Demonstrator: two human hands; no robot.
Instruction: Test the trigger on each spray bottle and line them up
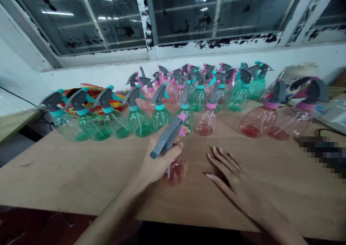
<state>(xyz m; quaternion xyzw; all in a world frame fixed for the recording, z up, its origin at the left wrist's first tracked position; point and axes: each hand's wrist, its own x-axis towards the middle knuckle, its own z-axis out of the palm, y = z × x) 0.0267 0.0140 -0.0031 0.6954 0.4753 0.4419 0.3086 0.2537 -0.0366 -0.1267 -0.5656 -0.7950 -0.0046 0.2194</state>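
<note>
My left hand (158, 158) is wrapped round the neck of a pink see-through spray bottle (175, 171) with a grey trigger head, which stands on the wooden table (81, 173). To its right, my right hand (229, 173) lies flat on the tabletop, fingers stretched out and apart, holding nothing.
Several green spray bottles (139, 120) and pink spray bottles (259, 120) with grey triggers stand in rows along the back of the table, under a wall with dark windows. A white container (297, 75) and papers sit at the far right. A red and yellow cloth (92, 92) lies behind the left bottles.
</note>
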